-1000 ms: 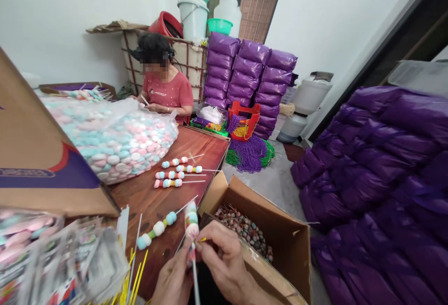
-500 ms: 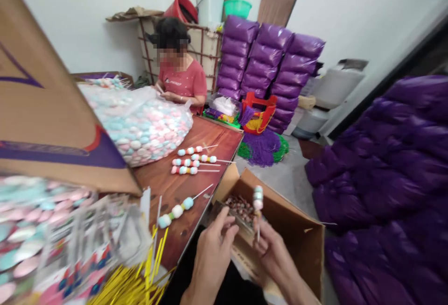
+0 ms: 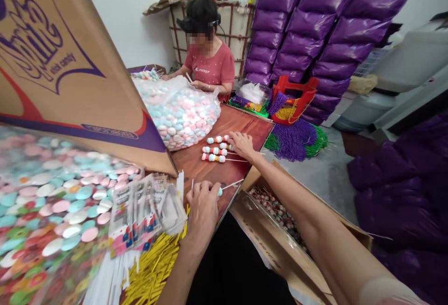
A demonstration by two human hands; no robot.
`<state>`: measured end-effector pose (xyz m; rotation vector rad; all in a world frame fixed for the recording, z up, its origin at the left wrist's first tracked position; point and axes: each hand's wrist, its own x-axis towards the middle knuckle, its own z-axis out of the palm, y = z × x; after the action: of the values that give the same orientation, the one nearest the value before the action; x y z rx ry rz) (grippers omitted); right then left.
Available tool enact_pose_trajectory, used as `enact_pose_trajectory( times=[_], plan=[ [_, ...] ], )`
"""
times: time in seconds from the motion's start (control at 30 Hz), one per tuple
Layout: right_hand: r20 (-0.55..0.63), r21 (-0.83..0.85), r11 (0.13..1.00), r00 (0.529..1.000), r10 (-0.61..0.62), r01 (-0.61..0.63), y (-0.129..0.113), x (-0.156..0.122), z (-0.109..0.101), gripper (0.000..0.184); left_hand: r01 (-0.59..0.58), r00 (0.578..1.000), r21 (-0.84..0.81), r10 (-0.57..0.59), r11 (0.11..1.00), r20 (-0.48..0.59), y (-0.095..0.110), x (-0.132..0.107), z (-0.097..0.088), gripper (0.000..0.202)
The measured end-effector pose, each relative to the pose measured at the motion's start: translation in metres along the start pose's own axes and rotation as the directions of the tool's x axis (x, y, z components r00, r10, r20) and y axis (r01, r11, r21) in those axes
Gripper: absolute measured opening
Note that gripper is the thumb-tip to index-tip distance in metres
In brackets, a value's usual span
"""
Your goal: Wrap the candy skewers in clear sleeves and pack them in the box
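Observation:
My left hand point(image 3: 203, 204) is closed over a marshmallow candy stick near the table's front edge. One blue marshmallow point(image 3: 220, 192) and the white stick show beside its fingers; the other pieces are hidden under the hand. Farther back, my right hand point(image 3: 241, 145) has its fingers bent down at the stick end of a candy stick point(image 3: 217, 139) in a small group. Below that one lie more candy sticks point(image 3: 213, 158) with pink, white and blue pieces, side by side on the wooden table point(image 3: 189, 169).
A clear bag of pastel candies point(image 3: 189, 113) stands before a co-worker point(image 3: 210, 64). Nearer left are a printed carton point(image 3: 115, 123), loose candies point(image 3: 77, 207), plastic packets point(image 3: 140, 207) and gold twist ties point(image 3: 150, 263). An open cardboard box point(image 3: 280, 249) sits right; purple packs point(image 3: 276, 20) are stacked behind.
My right hand has moved from above the box to the candy sticks on the table; the stick it held no longer shows. My left hand has moved onto the nearest candy stick.

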<state>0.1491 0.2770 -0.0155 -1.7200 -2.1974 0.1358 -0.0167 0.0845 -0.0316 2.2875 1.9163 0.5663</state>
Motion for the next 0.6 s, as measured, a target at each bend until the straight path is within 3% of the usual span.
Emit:
enact_pose_trajectory(
  times=[0.13, 0.27, 0.43, 0.53, 0.6],
  plan=[
    [0.058, 0.022, 0.999, 0.997, -0.051, 0.049, 0.000, 0.000, 0.015, 0.036, -0.085, 0.996, -0.031, 0.085, 0.996, -0.003, -0.003, -0.014, -0.004, 0.037],
    [0.096, 0.088, 0.983, 0.981, -0.169, 0.160, -0.006, -0.022, 0.016, 0.034, -0.111, 0.994, -0.077, 0.112, 0.991, 0.005, -0.008, -0.027, -0.009, 0.037],
    [0.139, 0.171, 0.947, 0.945, -0.298, 0.273, -0.031, -0.053, 0.011, 0.033, -0.133, 0.990, -0.132, 0.138, 0.982, 0.030, -0.011, -0.038, -0.018, 0.041],
    [0.136, 0.241, 0.913, 0.920, -0.368, 0.330, -0.047, -0.072, 0.009, 0.033, -0.176, 0.984, -0.230, 0.178, 0.957, -0.011, -0.016, -0.045, -0.026, 0.048],
    [0.097, 0.293, 0.890, 0.915, -0.391, 0.349, -0.052, -0.080, 0.007, 0.034, -0.157, 0.987, -0.318, 0.142, 0.935, -0.068, -0.023, -0.055, -0.034, 0.048]
  ],
)
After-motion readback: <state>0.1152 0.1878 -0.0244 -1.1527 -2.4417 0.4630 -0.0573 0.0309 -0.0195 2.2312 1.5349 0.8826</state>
